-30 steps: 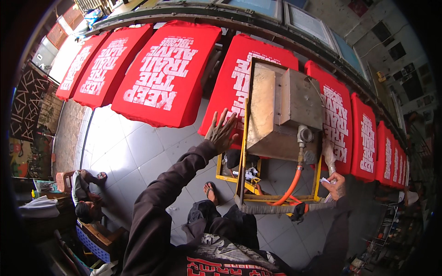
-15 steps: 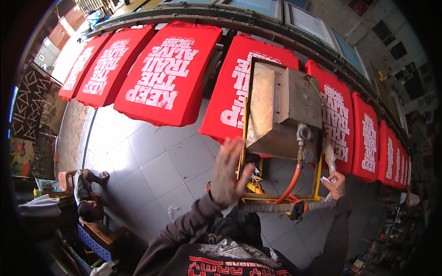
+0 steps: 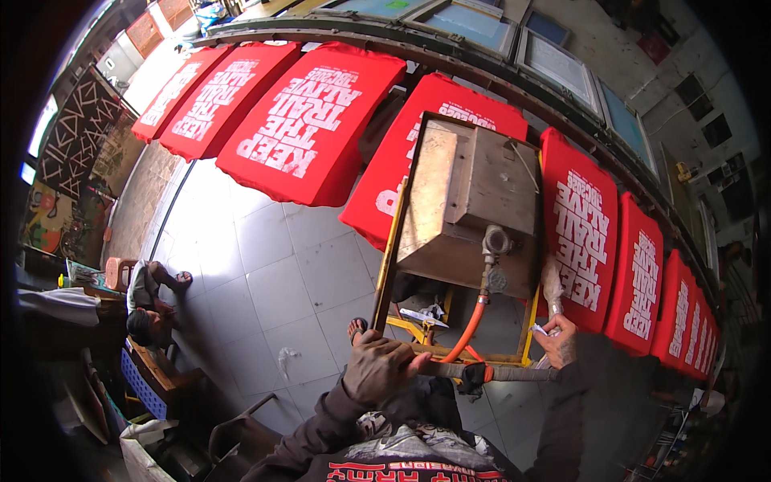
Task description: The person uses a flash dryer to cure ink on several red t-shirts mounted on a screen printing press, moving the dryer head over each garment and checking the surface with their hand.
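Note:
My left hand (image 3: 381, 365) is closed around the left end of the cart's handle bar (image 3: 514, 373), which is wrapped in grey tape. A big boxy metal hood (image 3: 442, 225) rides on this cart's yellow frame (image 3: 532, 325). Its round metal fitting (image 3: 496, 239) feeds into an orange hose (image 3: 466, 333). To the right of the frame, my right hand (image 3: 556, 341) has its fingers closed on a crumpled white piece (image 3: 544, 329), paper or cloth, I cannot tell which. Close above it hangs a clear plastic-wrapped piece (image 3: 552, 289). The hood partly covers a red printed shirt (image 3: 438, 104).
Red shirts with white print (image 3: 313, 120) lie in a row along a long rack (image 3: 385, 34). Grey floor tiles (image 3: 281, 289) stretch below. At left, a seated person (image 3: 148, 309) is near a blue plastic crate (image 3: 143, 386). A clear plastic scrap (image 3: 287, 361) lies on the floor.
My left hand has come down from beside the hood, fingers spread, and closed on the handle bar. The hood and cart appear further left and lower in view. My right hand keeps its grip.

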Demonstrator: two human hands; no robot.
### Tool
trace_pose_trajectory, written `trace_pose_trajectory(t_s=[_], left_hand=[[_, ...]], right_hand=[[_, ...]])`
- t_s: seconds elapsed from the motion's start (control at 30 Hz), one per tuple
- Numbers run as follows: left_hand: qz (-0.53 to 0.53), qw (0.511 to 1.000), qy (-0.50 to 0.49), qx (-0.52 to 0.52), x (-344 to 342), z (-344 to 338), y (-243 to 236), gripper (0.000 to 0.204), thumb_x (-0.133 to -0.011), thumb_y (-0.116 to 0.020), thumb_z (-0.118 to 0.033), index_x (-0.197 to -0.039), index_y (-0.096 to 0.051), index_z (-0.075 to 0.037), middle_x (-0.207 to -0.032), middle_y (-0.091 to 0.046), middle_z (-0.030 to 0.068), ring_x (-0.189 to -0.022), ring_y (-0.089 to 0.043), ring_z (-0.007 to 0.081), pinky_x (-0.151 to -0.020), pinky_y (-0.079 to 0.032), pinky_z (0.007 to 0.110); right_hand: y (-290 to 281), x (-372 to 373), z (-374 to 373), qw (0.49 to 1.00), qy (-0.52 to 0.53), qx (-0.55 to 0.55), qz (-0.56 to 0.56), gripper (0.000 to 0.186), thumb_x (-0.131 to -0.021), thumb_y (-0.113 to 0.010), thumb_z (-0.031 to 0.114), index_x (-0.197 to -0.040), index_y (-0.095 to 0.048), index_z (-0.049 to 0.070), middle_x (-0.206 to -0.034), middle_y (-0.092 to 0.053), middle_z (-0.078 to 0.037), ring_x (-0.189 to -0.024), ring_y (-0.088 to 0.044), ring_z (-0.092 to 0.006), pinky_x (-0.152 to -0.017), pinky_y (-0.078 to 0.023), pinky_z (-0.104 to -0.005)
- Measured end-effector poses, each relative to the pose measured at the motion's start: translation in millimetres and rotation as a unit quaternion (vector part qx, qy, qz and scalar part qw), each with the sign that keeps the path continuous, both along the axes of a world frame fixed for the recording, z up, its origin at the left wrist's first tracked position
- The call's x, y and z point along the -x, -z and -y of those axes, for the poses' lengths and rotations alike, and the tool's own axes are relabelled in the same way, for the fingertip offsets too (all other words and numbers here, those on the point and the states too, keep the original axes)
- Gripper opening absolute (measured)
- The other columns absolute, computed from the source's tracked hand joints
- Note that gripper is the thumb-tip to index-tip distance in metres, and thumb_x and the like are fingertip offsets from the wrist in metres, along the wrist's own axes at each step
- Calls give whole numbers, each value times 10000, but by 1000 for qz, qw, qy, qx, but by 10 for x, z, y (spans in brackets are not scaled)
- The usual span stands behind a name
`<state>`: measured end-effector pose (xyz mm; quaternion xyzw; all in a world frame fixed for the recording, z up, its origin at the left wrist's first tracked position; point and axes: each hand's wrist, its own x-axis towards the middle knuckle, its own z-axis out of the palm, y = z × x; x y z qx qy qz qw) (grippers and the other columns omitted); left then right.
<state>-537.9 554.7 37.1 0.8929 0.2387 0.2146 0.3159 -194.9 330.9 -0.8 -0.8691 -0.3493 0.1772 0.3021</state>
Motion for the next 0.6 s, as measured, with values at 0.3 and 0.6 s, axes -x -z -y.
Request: trace_pose_trajectory(t_s=[0.3,0.6], left_hand=[[-51,993,-102,35,240,572,-88,237,-862,-810,-252,-884,-614,-120,-681,-666,34,-547,-605,246,-656,-422,369],[-61,982,-176,43,369,1067,-154,235,-886,-790,-232,-867,-591,-108,-679,-645,20,-571,-605,244,-681,-412,384]], right_hand=[[-47,-67,-116,997,-69,-16,-15,270,-733,-862,92,-716,-605,12,-706,-608,-85,-638,-595,-173,-601,-463,-352],[-134,-90,-293,990,-134,-15,-40,281,-722,-874,92,-712,-609,0,-745,-597,-100,-682,-614,-200,-631,-475,-363]])
